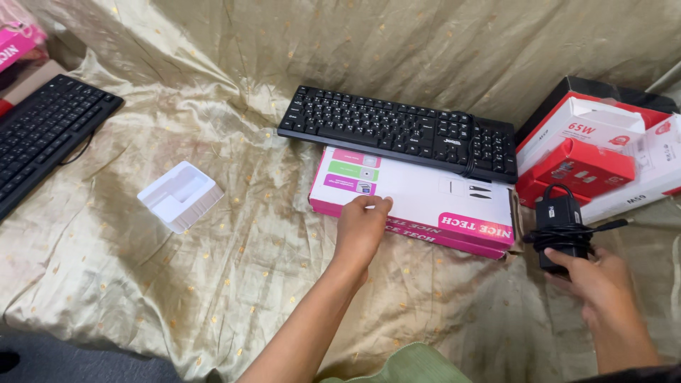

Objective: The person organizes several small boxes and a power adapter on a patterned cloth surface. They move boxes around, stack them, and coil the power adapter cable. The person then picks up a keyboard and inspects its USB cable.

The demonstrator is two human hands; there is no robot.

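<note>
Two hands are being used: left hand point(362, 225), fingers curled, is pressing the pink-and-white box point(418, 201) edge; right hand point(599, 278), at 4 o'clock, is gripping the black adapter point(560, 225), best held cord-clear.

I see the keyboard point(401, 131) lying partly on the back edge of the long flat box point(418, 195). My left hand point(360, 227) rests on that box's front edge. To its right my right hand point(599, 276) holds the power adapter point(559, 223), with stacked cartons point(603, 152) behind it. A plastic tray insert point(180, 195) lies well left; a second keyboard point(42, 131) sits at the far left, perhaps on another box.
</note>
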